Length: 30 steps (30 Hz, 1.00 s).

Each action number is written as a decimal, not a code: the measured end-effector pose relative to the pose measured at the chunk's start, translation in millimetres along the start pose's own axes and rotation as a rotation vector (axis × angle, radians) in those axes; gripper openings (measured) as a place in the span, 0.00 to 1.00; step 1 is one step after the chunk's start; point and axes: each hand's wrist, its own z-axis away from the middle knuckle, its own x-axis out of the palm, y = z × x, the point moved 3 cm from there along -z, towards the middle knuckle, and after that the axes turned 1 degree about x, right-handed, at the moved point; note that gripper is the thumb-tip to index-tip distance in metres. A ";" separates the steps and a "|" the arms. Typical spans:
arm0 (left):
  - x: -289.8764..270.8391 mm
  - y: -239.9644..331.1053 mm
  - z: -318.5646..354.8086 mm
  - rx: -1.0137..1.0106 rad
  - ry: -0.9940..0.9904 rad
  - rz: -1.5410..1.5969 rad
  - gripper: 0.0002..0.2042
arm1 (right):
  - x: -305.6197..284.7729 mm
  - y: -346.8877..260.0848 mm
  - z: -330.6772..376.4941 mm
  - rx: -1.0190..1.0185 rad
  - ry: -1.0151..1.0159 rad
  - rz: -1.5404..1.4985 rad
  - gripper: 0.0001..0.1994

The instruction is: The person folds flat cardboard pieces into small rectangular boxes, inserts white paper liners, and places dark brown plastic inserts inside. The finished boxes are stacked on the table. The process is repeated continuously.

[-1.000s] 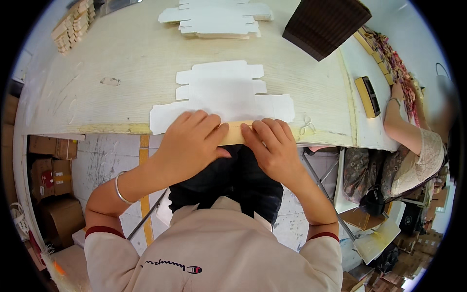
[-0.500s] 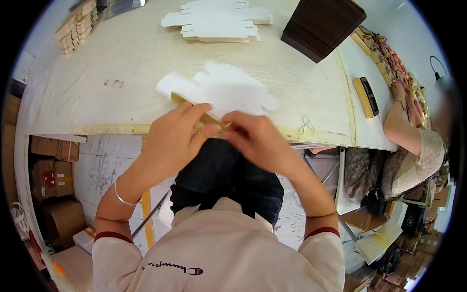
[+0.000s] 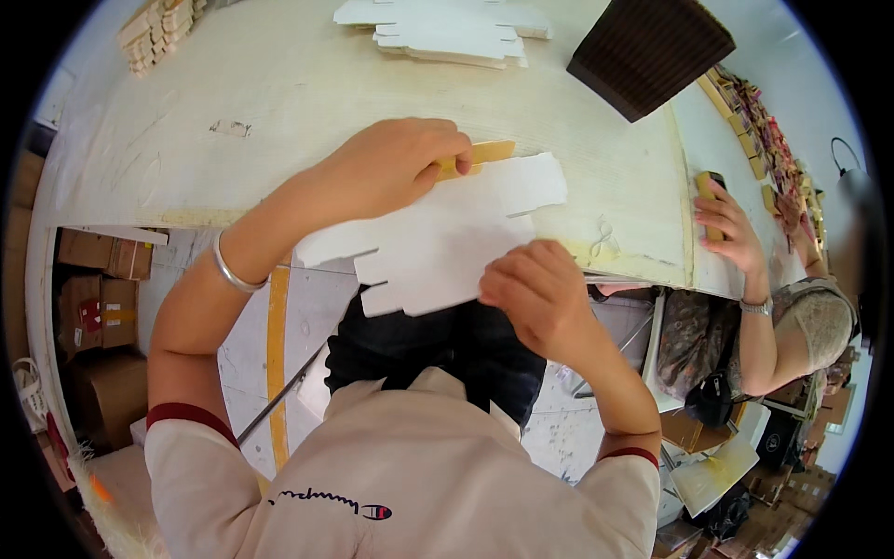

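Observation:
A flat white cardboard box blank (image 3: 438, 238) with slotted flaps lies across the table's near edge, its near part reaching out over my lap. Along its far side a gold-coloured flap (image 3: 492, 151) is folded up. The curled fingers of my left hand (image 3: 396, 168) pinch this flap near its left part. At the near right corner, my right hand (image 3: 543, 298) is closed on the blank's edge, fingers bent and thumb hidden.
A stack of white box blanks (image 3: 447, 35) lies at the far side of the table (image 3: 279, 158). Right of it stands a dark brown box (image 3: 652, 56). Wooden-looking strips (image 3: 160, 35) are piled far left. At the right, a co-worker's hand (image 3: 731, 228) holds a small gold-and-black box (image 3: 710, 186).
The blank has turned and come nearer, over my lap. My left hand moved to its far edge, my right hand to the near right corner. The co-worker has grasped the small box.

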 end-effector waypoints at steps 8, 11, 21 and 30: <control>0.3 -4.2 -4.9 0.039 -0.016 0.004 0.06 | 26.9 20.3 -40.0 0.038 0.200 0.308 0.08; 0.5 -4.7 -2.8 0.021 -0.032 0.022 0.05 | 27.4 9.6 -28.9 -0.128 0.129 0.333 0.09; -16.4 12.6 14.1 -0.009 -0.151 -0.106 0.09 | 26.3 12.2 -45.3 0.069 -0.121 0.130 0.06; -18.4 30.7 50.3 -0.182 -0.126 -0.273 0.18 | -5.6 63.5 -58.0 0.221 -0.363 0.069 0.08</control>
